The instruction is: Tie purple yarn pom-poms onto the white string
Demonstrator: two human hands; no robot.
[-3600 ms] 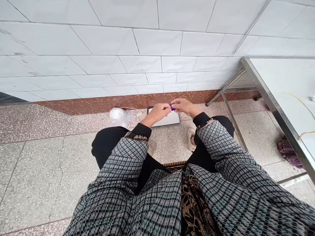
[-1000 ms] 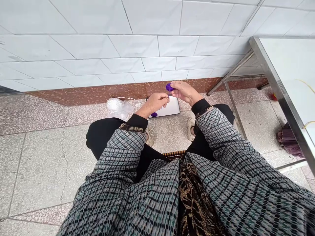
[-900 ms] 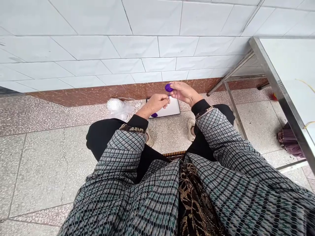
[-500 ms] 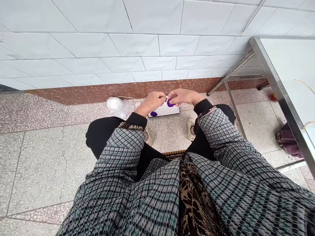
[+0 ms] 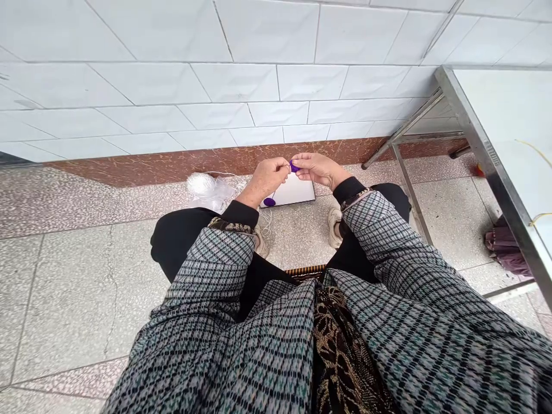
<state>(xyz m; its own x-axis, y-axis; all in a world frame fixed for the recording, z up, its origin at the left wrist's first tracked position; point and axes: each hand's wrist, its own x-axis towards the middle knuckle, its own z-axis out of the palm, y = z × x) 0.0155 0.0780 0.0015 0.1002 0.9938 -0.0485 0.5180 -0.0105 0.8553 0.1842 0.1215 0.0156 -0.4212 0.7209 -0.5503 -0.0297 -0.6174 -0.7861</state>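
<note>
- Centrally, one small purple piece [image 5: 294, 167], held up between the two hands, above the far part of a white panel; partly covered by fingers.
- Right hand [image 5: 317, 168]: thumb and forefinger pinching the small purple piece from the right, remaining fingers loosely extended and slightly bent.
- Left hand [image 5: 271, 172]: thumb and fingertips pressed together at the left side of the same piece; whatever lies between them is too small to tell.
- White panel [image 5: 293, 193], one, dark-edged, flat on the floor below the hands.
- Purple oval [image 5: 269, 202], one, resting at the near left part of the panel, a thin dark line rising from it.
- White yarn ball [image 5: 201, 184], one, left of the panel, with clear plastic [image 5: 222, 188] beside it.
- White cord [image 5: 266, 222], loose loops, on the floor near the left shoe [image 5: 260, 242].
- Right shoe [image 5: 334, 227], pale, near side of the panel, to the right.
- Table [image 5: 509, 132], metal-framed, pale top, at right; a yellow strand [image 5: 539, 152] upon it.
- Dark purple bundle [image 5: 508, 247], one, low at right, partly hidden by the table's edge.
- Wall [image 5: 254, 83], white-tiled, reddish-brown skirting, far side.
</note>
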